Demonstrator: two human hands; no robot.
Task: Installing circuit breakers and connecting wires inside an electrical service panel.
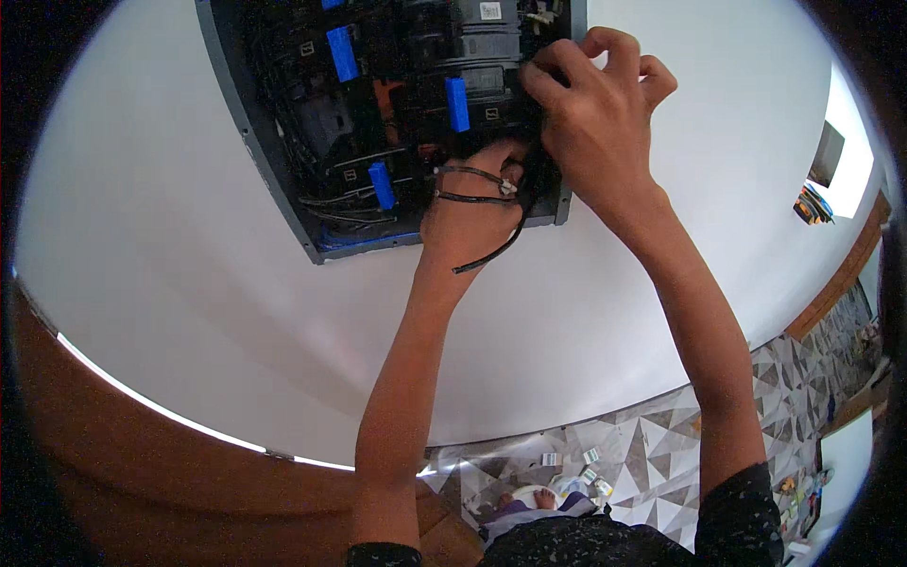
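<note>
Both my hands work at a dark grey electrical distribution box (557, 215) set in the white wall. Black circuit breakers (487, 80) with blue toggles (458, 104) fill it. My left hand (472, 208) reaches into its bottom right part, its fingers mostly hidden in shadow. Thin black cables (477, 199) cross the back of that hand, and one loose cut end (461, 270) hangs over the wrist. At the box's right edge, my right hand (600, 113) has its thumb and index finger bent inward, closed on something hidden; the other fingers curl outward.
More dark wires (345, 200) run along the box's lower left. White wall (312, 359) surrounds the box. Below are a brown wooden surface (189, 482) and a patterned tile floor (652, 444) with several small boxes (552, 459) near my feet (544, 498).
</note>
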